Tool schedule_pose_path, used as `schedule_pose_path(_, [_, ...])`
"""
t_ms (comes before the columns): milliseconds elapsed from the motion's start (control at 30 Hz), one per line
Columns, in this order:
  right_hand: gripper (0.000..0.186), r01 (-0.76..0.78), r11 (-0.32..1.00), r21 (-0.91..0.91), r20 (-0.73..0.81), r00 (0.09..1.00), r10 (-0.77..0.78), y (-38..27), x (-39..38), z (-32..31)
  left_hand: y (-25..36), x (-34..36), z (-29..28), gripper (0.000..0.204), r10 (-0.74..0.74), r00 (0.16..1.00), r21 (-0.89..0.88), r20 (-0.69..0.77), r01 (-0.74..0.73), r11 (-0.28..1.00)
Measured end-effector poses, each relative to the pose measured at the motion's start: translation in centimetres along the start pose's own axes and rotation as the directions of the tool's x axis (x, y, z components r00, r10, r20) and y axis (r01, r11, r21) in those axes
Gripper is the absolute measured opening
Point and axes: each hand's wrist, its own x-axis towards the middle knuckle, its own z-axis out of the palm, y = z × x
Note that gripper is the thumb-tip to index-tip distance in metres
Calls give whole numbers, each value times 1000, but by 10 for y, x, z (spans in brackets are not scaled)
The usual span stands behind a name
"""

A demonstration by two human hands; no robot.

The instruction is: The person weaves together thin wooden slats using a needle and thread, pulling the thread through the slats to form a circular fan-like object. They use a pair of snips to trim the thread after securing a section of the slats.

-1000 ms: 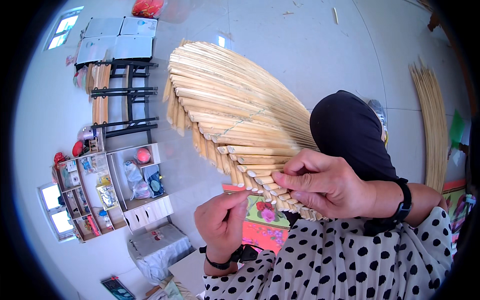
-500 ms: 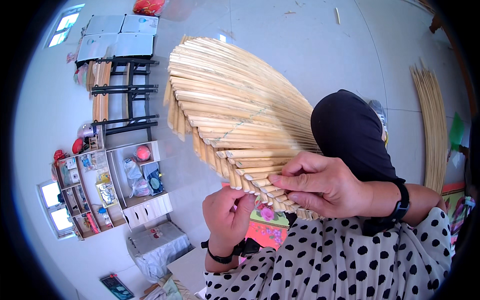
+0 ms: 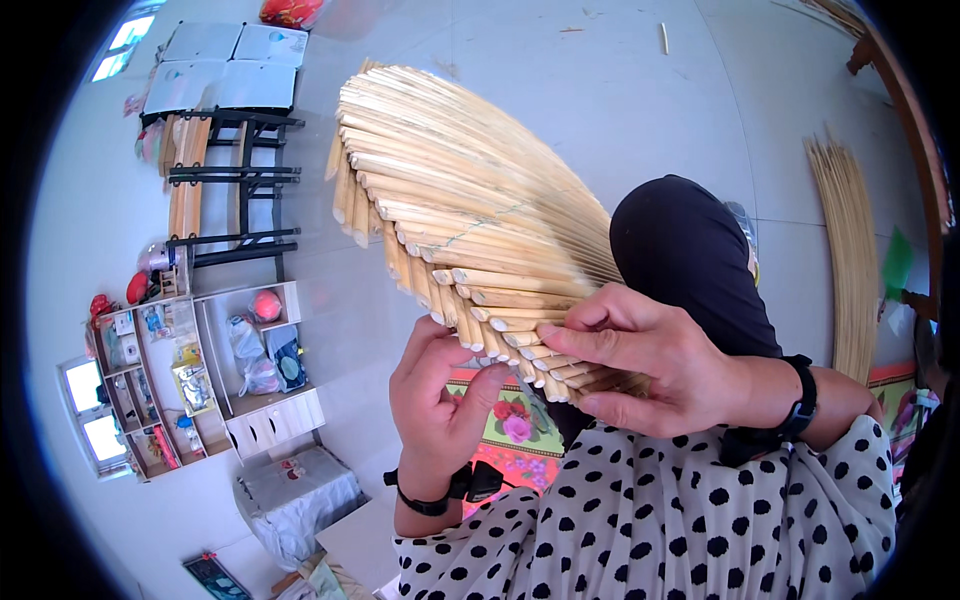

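Note:
A fan-shaped sheet of pale, dry reed stalks [image 3: 470, 190] spreads in front of me, with a stitched line across it and cut ends overlapping along its near edge. My right hand [image 3: 650, 360] pinches the near right edge between thumb and fingers. On the left, my left hand [image 3: 435, 400] is at the cut ends, thumb and forefinger apart; its fingertips touch the rim and are partly hidden by it. The fan's far right part passes behind my dark-trousered knee [image 3: 685, 255].
A long bundle of thin stalks [image 3: 845, 260] lies on the floor at the right. Folded black-framed furniture [image 3: 240, 185], a shelf unit [image 3: 160, 390] and a covered box [image 3: 300, 495] stand at the left. A floral cloth [image 3: 515, 425] shows below the fan.
My left hand has loosened from a closed pinch, its thumb and forefinger parting at the rim. My right hand keeps its grip on the edge. The whole view has shifted slightly.

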Motion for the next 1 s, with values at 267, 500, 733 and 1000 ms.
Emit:
schedule_pose_path(267, [61, -51, 996, 69, 48, 998, 48, 8, -8, -5, -15, -12, -3, 28, -88, 996, -160, -16, 84, 983])
schedule_pose_path(500, [62, -75, 991, 111, 33, 997, 72, 9, -9, -3, -13, -20, -2, 31, -141, 990, -235, -5, 136, 962])
schedule_pose_path(733, [59, -56, 992, 110, 6, 998, 56, 8, -7, 2, 10, -10, 15, 53, -234, 969, -571, 78, 236, 787])
schedule_pose_path(1000, [59, 16, 998, 57, 27, 999, -18, 3, -8, 1, 22, 0, 28, 64, -315, 949, -632, 35, 265, 729])
